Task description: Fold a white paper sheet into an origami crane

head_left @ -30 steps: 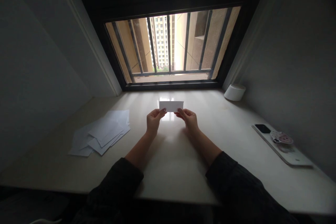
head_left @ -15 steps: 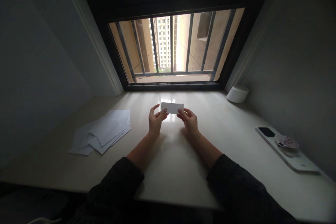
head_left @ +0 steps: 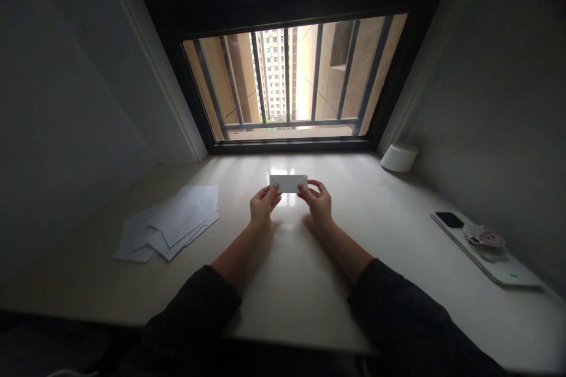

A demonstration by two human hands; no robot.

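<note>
Now our left hand (head_left: 264,203) pinches one end of a crosswise paper strip (head_left: 288,184); our right hand (head_left: 319,203) meets the other, its grip unclear.

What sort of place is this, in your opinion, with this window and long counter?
Probably a room in an upper-floor apartment: a barred window looks onto a high-rise residential block, and a built-in pale counter beneath it holds loose paper sheets.
</note>
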